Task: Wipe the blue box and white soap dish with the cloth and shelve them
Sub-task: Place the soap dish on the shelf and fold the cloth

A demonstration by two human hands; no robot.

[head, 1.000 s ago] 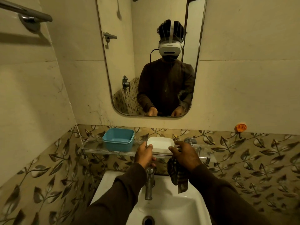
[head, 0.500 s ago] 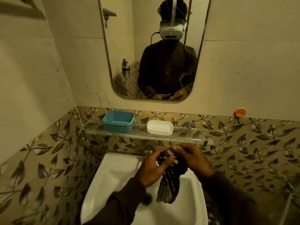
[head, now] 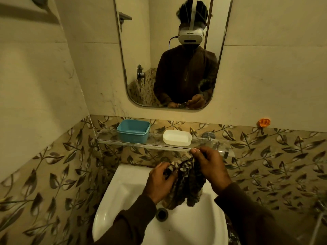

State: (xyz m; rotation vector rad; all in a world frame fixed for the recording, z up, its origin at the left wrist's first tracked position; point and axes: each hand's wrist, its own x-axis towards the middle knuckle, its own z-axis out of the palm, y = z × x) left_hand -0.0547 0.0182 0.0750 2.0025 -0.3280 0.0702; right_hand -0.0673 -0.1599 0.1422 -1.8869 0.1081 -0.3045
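Both hands, left hand [head: 160, 181] and right hand [head: 210, 167], grip the bunched cloth [head: 185, 184] at lower centre. With blue box [head: 133, 130] and soap dish [head: 177, 137] shelved, wiping looks done; folding the cloth likely comes next.

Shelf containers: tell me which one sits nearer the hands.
The white soap dish, low and oval, just beyond the right hand. The blue box is taller, squarer, and further left on the glass shelf.

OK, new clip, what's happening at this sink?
A person holds a dark patterned cloth in both hands over the white sink, the left hand and the right hand gripping it. The blue box and the white soap dish sit untouched on the glass shelf.
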